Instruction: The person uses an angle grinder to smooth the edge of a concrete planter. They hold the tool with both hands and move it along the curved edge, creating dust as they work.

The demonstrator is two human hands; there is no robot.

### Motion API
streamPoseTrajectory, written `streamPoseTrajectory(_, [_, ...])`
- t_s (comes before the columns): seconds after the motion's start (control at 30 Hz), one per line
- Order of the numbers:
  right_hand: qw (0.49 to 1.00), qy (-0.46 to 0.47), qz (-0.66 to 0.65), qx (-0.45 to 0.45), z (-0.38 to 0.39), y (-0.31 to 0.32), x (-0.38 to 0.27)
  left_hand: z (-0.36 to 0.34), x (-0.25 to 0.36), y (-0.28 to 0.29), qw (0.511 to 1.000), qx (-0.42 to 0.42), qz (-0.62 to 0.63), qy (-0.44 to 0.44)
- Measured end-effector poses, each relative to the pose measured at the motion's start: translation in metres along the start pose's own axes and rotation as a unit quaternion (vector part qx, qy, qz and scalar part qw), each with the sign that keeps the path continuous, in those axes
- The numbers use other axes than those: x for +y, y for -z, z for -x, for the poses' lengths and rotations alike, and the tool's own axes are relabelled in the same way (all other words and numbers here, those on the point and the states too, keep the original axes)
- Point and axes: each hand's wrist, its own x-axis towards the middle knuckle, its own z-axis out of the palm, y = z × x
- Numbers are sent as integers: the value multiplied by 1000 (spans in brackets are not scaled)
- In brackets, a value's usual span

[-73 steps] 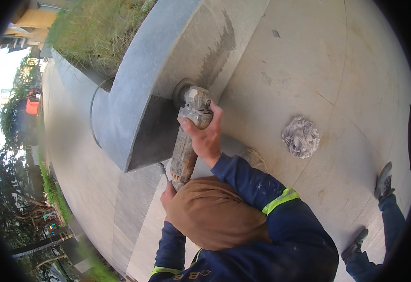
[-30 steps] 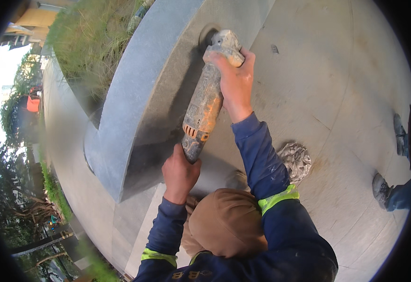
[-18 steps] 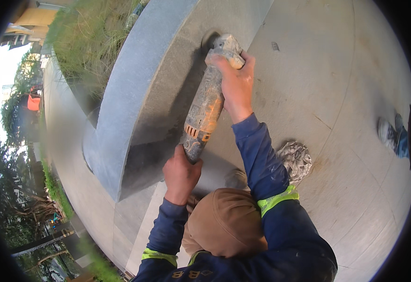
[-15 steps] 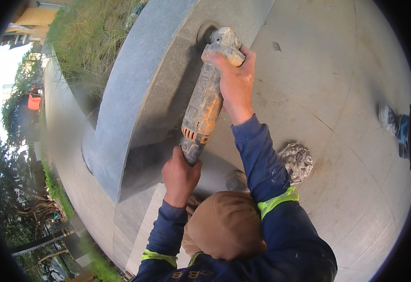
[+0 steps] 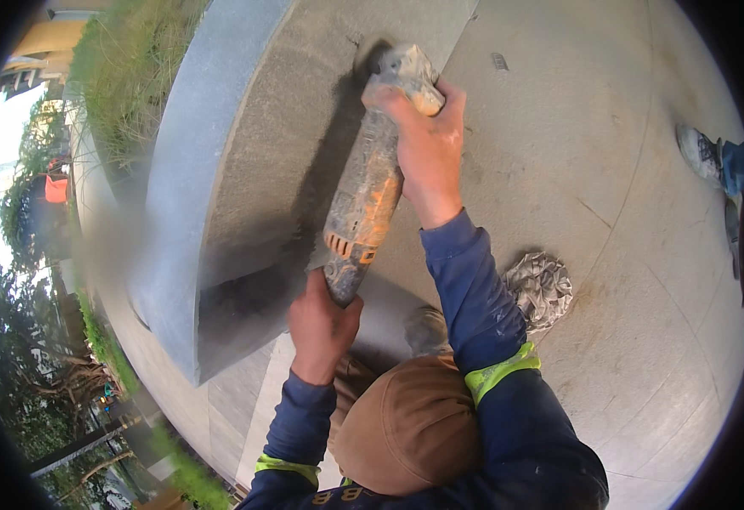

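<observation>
- We are gripping a long, dust-caked power grinder [image 5: 362,191] with both hands, and it is slanting upward to the right across the middle of the view.
- Our right hand [image 5: 429,153] is wrapping round the grinder near its pale, chipped head, thumb lying over the near side; the fingers beneath are mostly hiding from us.
- Our left hand [image 5: 323,327] is closing round the narrow rear end, just below the orange-tinged vents.
- The round disc [image 5: 367,58] is sitting at the face of a curved grey concrete wall [image 5: 257,140]; blur is stopping us from telling whether it is touching.
- A dark strip [image 5: 325,170] is running down that face beside the grinder.
- The wall's paler, bluish top [image 5: 186,161] is curving away on the left, with long grass [image 5: 134,85] growing beyond it.
- We are wearing dark blue sleeves [image 5: 461,276] with yellow-green bands [image 5: 503,371]; a rounded brown fabric shape [image 5: 410,429] is showing between our forearms.
- A crumpled greyish bundle [image 5: 543,289] is lying on the pale paving [image 5: 584,144], just beside our right sleeve.
- A small dark scrap [image 5: 499,61] is lying farther up the paving.
- Another person's shoe [image 5: 699,155] is standing near the right rim.
</observation>
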Motion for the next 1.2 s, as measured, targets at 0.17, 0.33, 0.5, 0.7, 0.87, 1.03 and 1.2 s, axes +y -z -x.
streamPoseTrajectory(0.17, [999, 43, -5, -12, 7, -10, -15, 1, -2, 6, 1000, 6, 5, 8])
streamPoseTrajectory(0.33, [997, -54, 1, 48, -9, 24, 37, -11, -9, -18, 997, -53, -47, 1])
streamPoseTrajectory(0.5, [992, -109, 30, 55, -14, 39, 55, -13, -14, -40, 995, -71, -64, 17])
streamPoseTrajectory(0.7, [999, 2, -28, -21, -1, 0, -9, -4, 2, -5, 1000, 19, -11, -2])
streamPoseTrajectory(0.87, [998, 52, 18, 0, -2, -6, 1, -9, -8, -9, 1000, 16, -1, 0])
streamPoseTrajectory(1.03, [997, -60, -7, 50, -22, 34, 49, -27, -12, -36, 994, -90, -54, 20])
streamPoseTrajectory(1.2, [995, -74, 47, 37, -7, 29, 45, -12, -20, -28, 997, -78, -17, 13])
